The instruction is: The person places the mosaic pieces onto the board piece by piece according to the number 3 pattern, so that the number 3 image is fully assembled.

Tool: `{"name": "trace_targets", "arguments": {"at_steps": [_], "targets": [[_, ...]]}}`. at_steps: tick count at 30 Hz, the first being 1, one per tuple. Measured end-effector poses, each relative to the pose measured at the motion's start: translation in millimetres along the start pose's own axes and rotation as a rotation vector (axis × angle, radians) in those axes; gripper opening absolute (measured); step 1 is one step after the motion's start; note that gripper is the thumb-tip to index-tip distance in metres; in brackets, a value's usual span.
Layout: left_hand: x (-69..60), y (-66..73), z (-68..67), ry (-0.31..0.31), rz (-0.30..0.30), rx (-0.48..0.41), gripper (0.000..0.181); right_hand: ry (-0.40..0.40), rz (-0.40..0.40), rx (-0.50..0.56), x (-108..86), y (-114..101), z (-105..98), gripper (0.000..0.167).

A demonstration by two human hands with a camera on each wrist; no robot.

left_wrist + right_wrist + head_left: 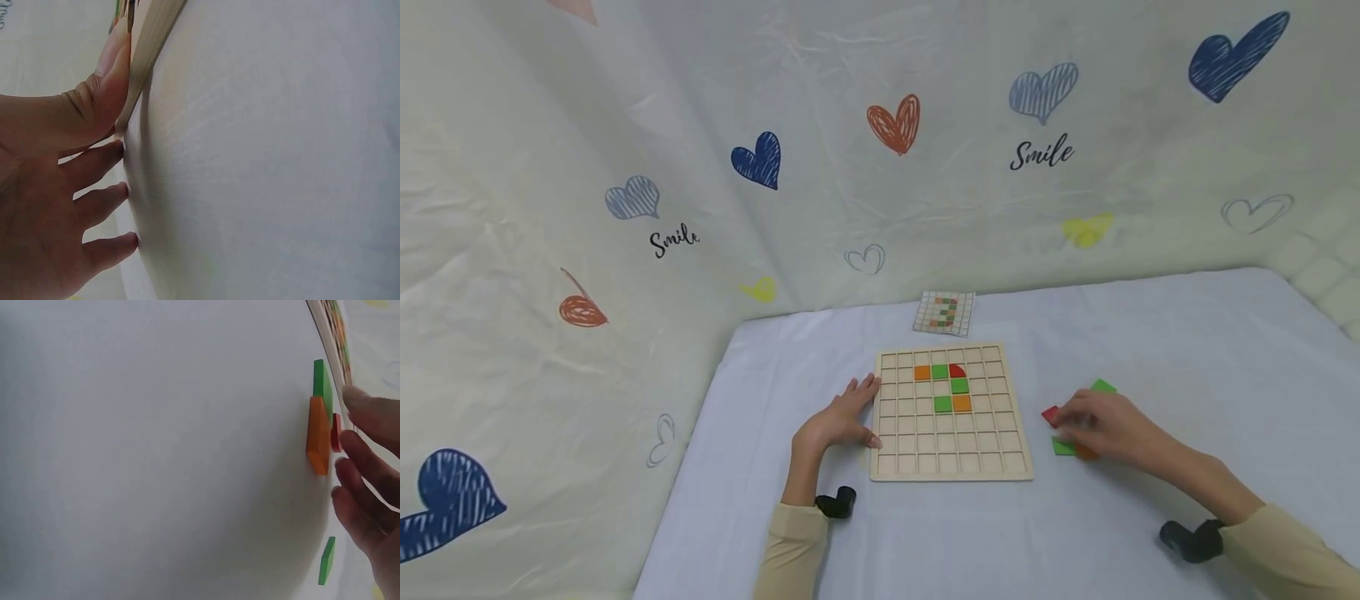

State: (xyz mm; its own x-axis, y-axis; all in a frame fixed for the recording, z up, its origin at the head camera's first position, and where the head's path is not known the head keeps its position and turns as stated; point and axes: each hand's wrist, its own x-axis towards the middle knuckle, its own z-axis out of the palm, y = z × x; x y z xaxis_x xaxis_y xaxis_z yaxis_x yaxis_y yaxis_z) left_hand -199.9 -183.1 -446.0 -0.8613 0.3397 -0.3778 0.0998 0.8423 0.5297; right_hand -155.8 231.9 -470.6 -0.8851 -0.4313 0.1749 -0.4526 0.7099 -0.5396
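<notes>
A square wooden grid board (951,444) lies on the table with orange, green and red tiles in several of its upper cells. At its left edge rests my left hand (837,421), fingers spread and thumb touching the rim. The left wrist view shows that thumb against the board's side (147,50) and fingertips on the cloth. My right hand (1105,423) hovers over loose tiles right of the board, thumb and fingers apart. Close to its fingertips is a red tile (336,432); an orange tile (317,434) and a green tile (322,381) lie beside it.
Behind the board lies a small card (943,313) printed with a coloured grid pattern. Another green tile (1103,386) sits beyond the right hand. White cloth (955,542) covers the table, and a heart-printed sheet (820,225) hangs behind and to the left.
</notes>
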Motion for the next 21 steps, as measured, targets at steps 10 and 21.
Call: {"name": "trace_targets", "arguments": {"at_steps": [10, 21], "targets": [[2.8, -2.6, 0.0, -0.001, 0.0, 0.009, 0.106, -0.134, -0.005, 0.027, -4.1, 2.5, -2.8, 0.025], [3.6, -4.6, 0.8, -0.002, 0.017, 0.001, 0.105, -0.051, -0.019, 0.036, -5.1, 1.6, 0.3, 0.029]]}}
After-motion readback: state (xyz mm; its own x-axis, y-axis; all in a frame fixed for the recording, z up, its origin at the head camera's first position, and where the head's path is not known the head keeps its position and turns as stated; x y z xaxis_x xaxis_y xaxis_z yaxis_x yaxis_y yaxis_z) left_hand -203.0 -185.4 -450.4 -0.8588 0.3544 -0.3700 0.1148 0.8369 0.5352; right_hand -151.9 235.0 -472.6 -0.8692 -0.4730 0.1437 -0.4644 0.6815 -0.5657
